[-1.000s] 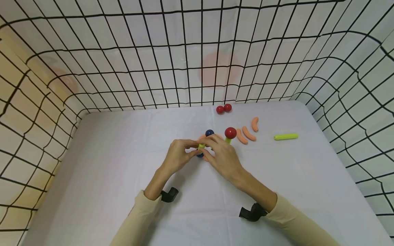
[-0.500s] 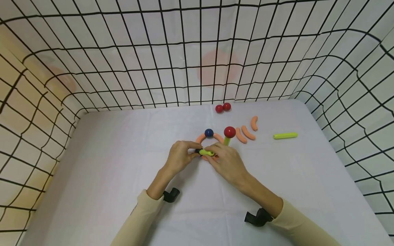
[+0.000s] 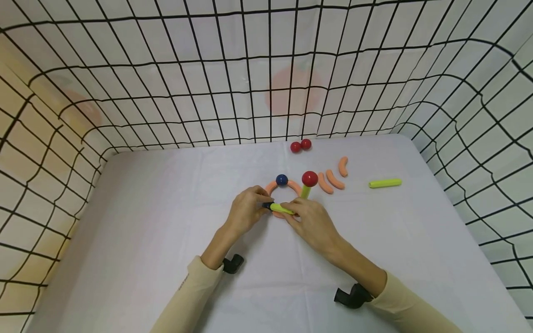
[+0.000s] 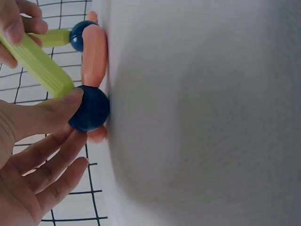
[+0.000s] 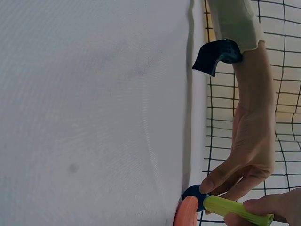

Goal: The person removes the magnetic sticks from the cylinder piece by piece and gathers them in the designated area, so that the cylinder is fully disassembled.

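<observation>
My left hand [image 3: 244, 210] pinches a dark blue ball [image 4: 91, 109] between thumb and fingers. The ball sits on the left of a ring made of orange curved rods [image 4: 95, 54] and blue balls. A yellow-green rod [image 4: 42, 66] meets this ball with one end and slants up from it. Near the rod's other end, fingers and thumb of my right hand [image 3: 315, 223] grip it. Behind the hands, another blue ball [image 3: 281, 180] joins two orange pieces. A red ball [image 3: 310, 179] tops a second yellow-green rod [image 3: 306, 192], which stands up at the ring's right side. My right hand hides part of the ring.
Loose orange curved rods [image 3: 335, 180] lie right of the ring. Farther right is a loose yellow-green rod [image 3: 385, 183]. Two red balls [image 3: 300, 145] rest near the back edge. Black wire mesh [image 3: 233, 83] walls the white table [image 3: 166, 222] at the back and sides.
The yellow-green rod, seen nearly end-on between both hands earlier, now points right from the blue ball. My right hand has shifted slightly right and down; more of the ring shows.
</observation>
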### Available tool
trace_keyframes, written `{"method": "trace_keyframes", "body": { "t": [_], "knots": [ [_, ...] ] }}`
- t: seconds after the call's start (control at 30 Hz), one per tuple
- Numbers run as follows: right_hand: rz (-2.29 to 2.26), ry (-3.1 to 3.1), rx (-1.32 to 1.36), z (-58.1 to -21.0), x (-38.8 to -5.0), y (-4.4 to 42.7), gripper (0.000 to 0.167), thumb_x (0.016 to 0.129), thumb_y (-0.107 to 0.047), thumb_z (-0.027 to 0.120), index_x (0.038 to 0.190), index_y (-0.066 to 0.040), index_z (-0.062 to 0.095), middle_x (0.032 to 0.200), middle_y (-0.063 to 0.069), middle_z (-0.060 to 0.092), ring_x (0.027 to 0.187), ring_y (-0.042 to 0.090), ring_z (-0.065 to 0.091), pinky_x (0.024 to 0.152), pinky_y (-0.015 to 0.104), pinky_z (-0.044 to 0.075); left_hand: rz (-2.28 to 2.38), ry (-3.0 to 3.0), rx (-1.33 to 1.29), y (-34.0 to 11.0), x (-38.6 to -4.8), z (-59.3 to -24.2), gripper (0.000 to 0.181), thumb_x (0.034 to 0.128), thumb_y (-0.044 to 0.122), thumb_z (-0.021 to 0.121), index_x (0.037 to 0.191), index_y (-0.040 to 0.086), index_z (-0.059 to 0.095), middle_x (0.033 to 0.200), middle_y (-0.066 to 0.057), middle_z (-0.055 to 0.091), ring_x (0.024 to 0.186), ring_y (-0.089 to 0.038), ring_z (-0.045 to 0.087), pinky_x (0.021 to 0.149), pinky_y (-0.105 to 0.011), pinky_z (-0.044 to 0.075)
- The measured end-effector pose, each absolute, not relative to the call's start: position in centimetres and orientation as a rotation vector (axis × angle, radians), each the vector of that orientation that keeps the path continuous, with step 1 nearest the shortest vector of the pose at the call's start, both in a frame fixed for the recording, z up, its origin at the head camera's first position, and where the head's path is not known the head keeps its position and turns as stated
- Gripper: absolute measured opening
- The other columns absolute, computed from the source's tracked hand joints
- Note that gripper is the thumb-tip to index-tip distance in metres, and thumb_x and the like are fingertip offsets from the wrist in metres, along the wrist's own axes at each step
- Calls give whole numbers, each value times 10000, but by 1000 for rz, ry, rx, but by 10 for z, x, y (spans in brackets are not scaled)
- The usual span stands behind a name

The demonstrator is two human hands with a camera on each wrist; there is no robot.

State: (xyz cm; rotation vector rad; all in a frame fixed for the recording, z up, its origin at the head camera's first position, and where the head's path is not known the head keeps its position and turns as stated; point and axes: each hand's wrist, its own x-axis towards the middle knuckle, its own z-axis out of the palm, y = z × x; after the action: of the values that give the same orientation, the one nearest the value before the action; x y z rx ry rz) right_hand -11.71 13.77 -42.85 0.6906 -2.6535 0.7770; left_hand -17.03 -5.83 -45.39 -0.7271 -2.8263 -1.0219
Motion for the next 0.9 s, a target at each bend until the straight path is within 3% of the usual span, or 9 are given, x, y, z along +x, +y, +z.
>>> {"method": "trace_keyframes", "body": {
  "t": [0.9],
  "knots": [
    [659, -2610, 751, -433, -108, 139, 236, 798, -49, 877, 1013, 22, 810, 815, 93, 767, 656, 176, 667, 594, 204, 530, -835, -2837, -795, -50, -166, -451, 242, 801, 22, 861, 1039, 49, 826, 1032, -93, 743, 937, -252, 683, 811, -373, 606]
  ]
}}
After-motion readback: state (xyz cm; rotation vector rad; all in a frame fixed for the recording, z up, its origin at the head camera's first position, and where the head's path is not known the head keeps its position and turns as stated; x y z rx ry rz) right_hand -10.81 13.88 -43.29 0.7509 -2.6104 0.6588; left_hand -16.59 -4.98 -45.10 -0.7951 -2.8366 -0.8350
